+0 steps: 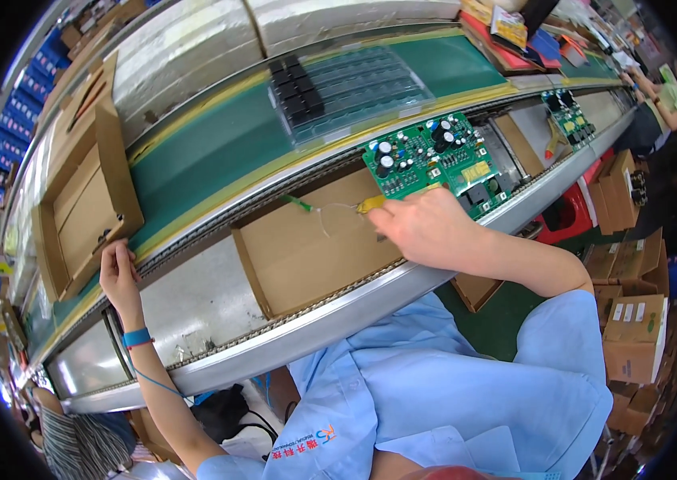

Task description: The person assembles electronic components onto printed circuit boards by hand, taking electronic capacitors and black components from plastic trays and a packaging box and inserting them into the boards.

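The right hand [428,228] curls at a yellow item [370,204] — grip cannot be told — just beside the green circuit board [439,164] on the metal conveyor frame [314,326], while the left hand [119,278], fingers bent, adjoins a cardboard box [117,172], hold likewise unclear.

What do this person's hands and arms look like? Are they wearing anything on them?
Both the left hand and the right hand are bare, with no gloves. The left wrist has a blue band, and a thin blue cord trails from it along the forearm. No band shows on the right wrist. The right sleeve is light blue and short.
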Motion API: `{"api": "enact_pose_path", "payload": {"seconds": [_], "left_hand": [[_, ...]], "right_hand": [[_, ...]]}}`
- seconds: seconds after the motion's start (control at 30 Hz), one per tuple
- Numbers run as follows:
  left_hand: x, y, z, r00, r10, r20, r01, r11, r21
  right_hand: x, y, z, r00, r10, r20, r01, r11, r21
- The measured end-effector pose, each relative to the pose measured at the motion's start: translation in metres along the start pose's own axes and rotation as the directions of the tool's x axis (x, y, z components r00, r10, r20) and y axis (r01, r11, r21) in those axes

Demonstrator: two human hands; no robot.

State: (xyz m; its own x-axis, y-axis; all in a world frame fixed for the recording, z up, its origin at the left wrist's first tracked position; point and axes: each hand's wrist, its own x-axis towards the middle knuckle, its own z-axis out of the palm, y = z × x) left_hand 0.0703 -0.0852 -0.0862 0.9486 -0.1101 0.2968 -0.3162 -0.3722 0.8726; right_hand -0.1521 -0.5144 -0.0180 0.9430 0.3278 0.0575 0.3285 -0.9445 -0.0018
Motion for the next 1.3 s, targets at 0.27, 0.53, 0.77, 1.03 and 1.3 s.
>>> {"api": "enact_pose_path", "payload": {"seconds": [0.27,0.53,0.77,1.03,1.3], "left_hand": [[-0.002,0.000,0.003,1.000,0.000,-0.027,0.001,0.998,0.066],[-0.002,-0.003,0.002,0.999,0.014,-0.045,-0.010,0.995,0.096],[-0.001,-0.003,0.003,0.999,0.021,-0.046,-0.016,0.994,0.110],[-0.001,-0.003,0.004,0.999,0.006,-0.052,-0.001,0.995,0.097],[-0.002,-0.006,0.000,0.998,-0.006,-0.059,0.011,0.995,0.097]], "right_hand": [[-0.049,0.063,0.009,0.952,0.307,-0.012,-0.306,0.942,-0.139],[-0.079,0.110,0.005,0.845,0.534,-0.023,-0.522,0.815,-0.251],[-0.101,0.147,0.010,0.759,0.649,-0.062,-0.628,0.702,-0.334],[-0.116,0.173,0.013,0.731,0.673,-0.116,-0.666,0.666,-0.336],[-0.133,0.202,0.020,0.689,0.698,-0.194,-0.716,0.616,-0.328]]}}
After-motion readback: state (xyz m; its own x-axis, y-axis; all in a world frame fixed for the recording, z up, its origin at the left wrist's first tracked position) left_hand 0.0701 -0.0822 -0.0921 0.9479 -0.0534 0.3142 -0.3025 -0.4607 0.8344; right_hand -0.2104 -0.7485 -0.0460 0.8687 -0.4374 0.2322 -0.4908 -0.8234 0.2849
